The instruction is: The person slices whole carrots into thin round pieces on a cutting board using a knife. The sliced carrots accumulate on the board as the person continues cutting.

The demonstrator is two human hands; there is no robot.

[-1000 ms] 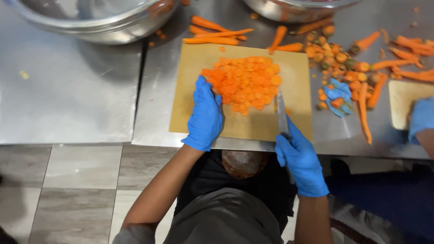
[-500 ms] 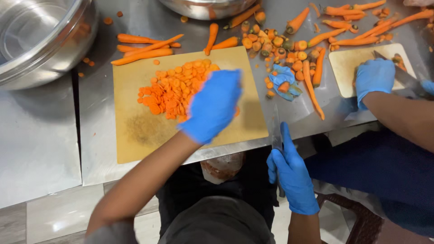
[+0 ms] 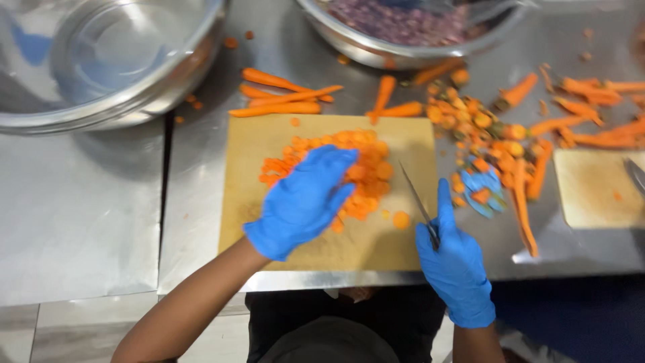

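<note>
— What's under the left hand (image 3: 306,202)?

— The slices (image 3: 363,171), a heap of orange carrot rounds on the upper middle of the board (image 3: 269,144). The gloved fingers (image 3: 336,165) are spread wide and curved over the heap's near-left side, resting on it rather than gripping anything.

— How would they handle?

— Light, stiff little discs, I'd guess, damp and apt to roll or scatter; one round already sits apart, near the board's lower right. Best scooped from underneath with a cupped hand, not pinched. The heap has no real direction, though it spreads widest across the board, left to right.

— And the right hand (image 3: 457,265)?

— At the board's lower right corner, closed around the handle of a knife (image 3: 415,198). Its long axis slants, tip pointing up and left towards the slices, blade just clear of them.

— Beyond the board?

— Whole carrots (image 3: 282,94) lie just above it on the steel surface (image 3: 87,222), trimmings to its right, two metal bowls (image 3: 101,60) further up.
</note>
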